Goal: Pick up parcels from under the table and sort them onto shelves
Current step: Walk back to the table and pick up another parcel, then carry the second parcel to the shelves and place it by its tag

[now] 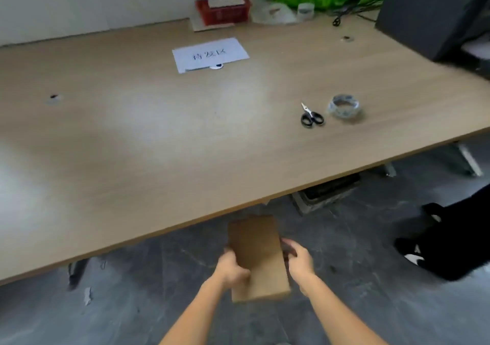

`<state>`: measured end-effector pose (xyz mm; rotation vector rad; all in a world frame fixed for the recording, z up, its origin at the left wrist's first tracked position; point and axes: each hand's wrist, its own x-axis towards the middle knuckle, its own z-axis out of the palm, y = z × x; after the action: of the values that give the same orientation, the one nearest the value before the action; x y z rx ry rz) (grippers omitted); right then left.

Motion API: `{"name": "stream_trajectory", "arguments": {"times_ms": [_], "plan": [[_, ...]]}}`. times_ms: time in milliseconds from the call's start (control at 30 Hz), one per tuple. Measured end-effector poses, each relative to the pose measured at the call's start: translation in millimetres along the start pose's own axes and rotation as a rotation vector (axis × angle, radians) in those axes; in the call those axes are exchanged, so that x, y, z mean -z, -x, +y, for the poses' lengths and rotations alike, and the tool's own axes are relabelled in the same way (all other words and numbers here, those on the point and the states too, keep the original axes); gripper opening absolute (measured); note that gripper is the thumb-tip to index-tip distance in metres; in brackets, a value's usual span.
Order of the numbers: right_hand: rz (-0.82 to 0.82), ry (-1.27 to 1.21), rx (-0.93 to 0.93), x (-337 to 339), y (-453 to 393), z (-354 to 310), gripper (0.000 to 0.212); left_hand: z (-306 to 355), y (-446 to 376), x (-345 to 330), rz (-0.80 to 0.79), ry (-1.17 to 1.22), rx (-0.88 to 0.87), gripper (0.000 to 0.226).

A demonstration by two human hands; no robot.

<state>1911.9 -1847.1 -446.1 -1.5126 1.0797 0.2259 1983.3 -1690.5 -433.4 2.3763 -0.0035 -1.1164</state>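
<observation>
A flat brown cardboard parcel [257, 254] is held between both hands just in front of the near edge of the wooden table [159, 138], above the grey floor. My left hand [230, 266] grips its left side and my right hand [299, 261] grips its right side. The parcel's far end points toward the space under the table. No shelves are in view.
On the table lie black-handled scissors [311, 116], a roll of clear tape [344, 106], a white paper sign [210, 54], a red basket [224, 9] and a grey box [434, 13]. A dark crate [326, 193] sits under the table. Another person's dark legs [450, 241] stand at the right.
</observation>
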Motion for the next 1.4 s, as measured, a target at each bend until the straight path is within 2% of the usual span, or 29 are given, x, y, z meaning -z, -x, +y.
{"name": "stream_trajectory", "arguments": {"times_ms": [100,300,433,567,633,700,833,933,1100,1200,1233,1300,1400], "plan": [[0.020,-0.058,0.087,34.4,52.6,-3.2,0.044,28.9,53.7,17.3,-0.047,-0.031,-0.076,0.098],[0.088,-0.287,0.096,86.6,162.7,-13.4,0.047,60.8,134.4,39.8,-0.134,-0.029,-0.292,0.080],[0.160,-0.334,0.044,110.7,231.4,9.6,0.074,70.6,188.7,34.2,-0.203,-0.050,-0.348,0.071],[0.219,-0.418,-0.046,141.0,281.6,41.4,0.106,94.2,242.5,11.3,-0.253,-0.106,-0.445,0.086],[0.257,-0.471,-0.046,160.7,301.8,56.4,0.114,110.3,268.0,-4.8,-0.286,-0.136,-0.504,0.087],[0.323,-0.516,-0.014,182.9,326.9,70.1,0.108,127.7,293.1,-24.0,-0.322,-0.157,-0.564,0.089],[0.452,-0.619,0.046,224.1,383.4,91.0,0.076,157.0,341.9,-66.9,-0.388,-0.215,-0.677,0.092],[0.570,-0.669,0.069,249.4,423.6,116.0,0.063,170.0,383.2,-99.6,-0.435,-0.272,-0.762,0.092],[0.698,-0.784,0.088,275.1,503.1,164.9,0.082,172.0,455.2,-153.4,-0.528,-0.350,-0.860,0.092],[0.767,-0.798,0.112,280.6,553.7,198.4,0.105,157.7,501.3,-181.3,-0.582,-0.409,-0.882,0.093],[0.778,-0.802,0.114,280.3,571.0,210.4,0.107,151.0,517.0,-190.4,-0.605,-0.430,-0.895,0.095],[0.819,-0.829,0.123,276.4,607.9,231.7,0.093,135.0,548.0,-209.7,-0.648,-0.469,-0.925,0.102],[0.873,-0.881,0.106,268.8,660.8,264.2,0.076,108.1,600.0,-235.9,-0.712,-0.489,-0.965,0.095]]}}
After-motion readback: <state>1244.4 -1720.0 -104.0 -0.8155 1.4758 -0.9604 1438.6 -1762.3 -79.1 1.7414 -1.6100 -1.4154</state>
